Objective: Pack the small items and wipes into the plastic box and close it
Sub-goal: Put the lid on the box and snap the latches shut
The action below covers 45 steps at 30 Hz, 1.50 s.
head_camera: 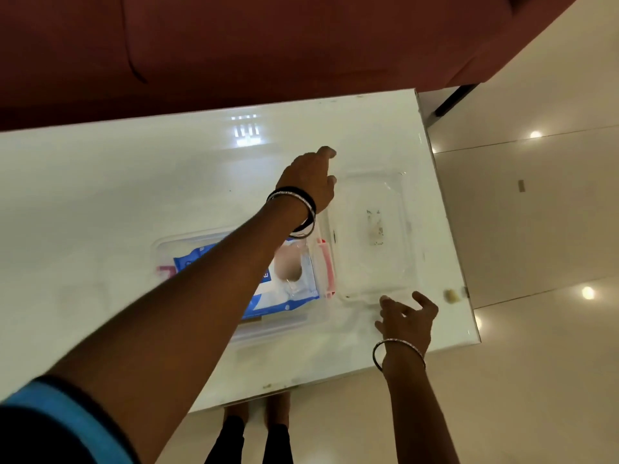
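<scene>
Now | lid (371,229) lies right of box (234,289), long axis up-frame | my left hand (310,180) at its far corner, right hand (407,318) at near edge | both spread, empty.

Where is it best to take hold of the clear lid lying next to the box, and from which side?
Grip the clear lid by its raised rim at two opposite short ends. It lies flat on the table, so fingers probably need to hook under the edge. The left hand suits the far end, the right hand the near end.
</scene>
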{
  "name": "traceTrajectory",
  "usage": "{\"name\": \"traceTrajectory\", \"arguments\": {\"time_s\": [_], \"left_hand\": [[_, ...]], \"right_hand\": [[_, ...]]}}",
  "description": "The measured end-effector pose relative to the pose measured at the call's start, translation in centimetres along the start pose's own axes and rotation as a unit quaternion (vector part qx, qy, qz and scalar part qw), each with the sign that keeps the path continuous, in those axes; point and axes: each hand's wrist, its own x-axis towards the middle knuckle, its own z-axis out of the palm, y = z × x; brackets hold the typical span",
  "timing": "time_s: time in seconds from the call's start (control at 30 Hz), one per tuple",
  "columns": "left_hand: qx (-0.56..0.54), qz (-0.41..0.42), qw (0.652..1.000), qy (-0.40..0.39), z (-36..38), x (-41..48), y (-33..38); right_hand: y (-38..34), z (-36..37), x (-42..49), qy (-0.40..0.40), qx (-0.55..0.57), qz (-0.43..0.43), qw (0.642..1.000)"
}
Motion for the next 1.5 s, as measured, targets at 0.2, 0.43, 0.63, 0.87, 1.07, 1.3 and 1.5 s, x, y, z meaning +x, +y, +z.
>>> {"name": "traceTrajectory", "arguments": {"time_s": [0.2,0.43,0.63,0.87,1.07,1.3,1.5], "left_hand": [[0.059,0.000,0.983,-0.172,2.8,3.7,1.6],[0.117,0.008,0.989,-0.091,2.9,3.5,1.8],[-0.272,-0.014,0.962,0.032,-0.5,-2.7,0.8],[-0.677,-0.121,0.718,0.108,-5.3,-13.5,-3.0],[-0.586,-0.123,0.793,0.114,-5.7,-20.8,-9.7],[-0.478,-0.137,0.859,0.122,-5.2,-25.1,-14.4],[-0.406,-0.185,0.876,0.183,-4.2,-24.6,-15.5]], "right_hand": [[-0.7,0.3,1.7,-0.018,0.164,0.132,0.977],[-0.8,-1.3,2.7,-0.040,0.157,0.110,0.981],[-1.5,-4.2,0.3,-0.015,0.180,-0.097,0.979],[-4.2,-5.7,-3.9,-0.119,0.288,-0.199,0.929],[-5.0,-5.0,-7.0,-0.306,0.402,-0.057,0.861],[-4.9,0.0,-9.8,-0.254,0.206,-0.145,0.934],[-3.7,3.9,-11.1,-0.149,-0.094,-0.351,0.920]]}}
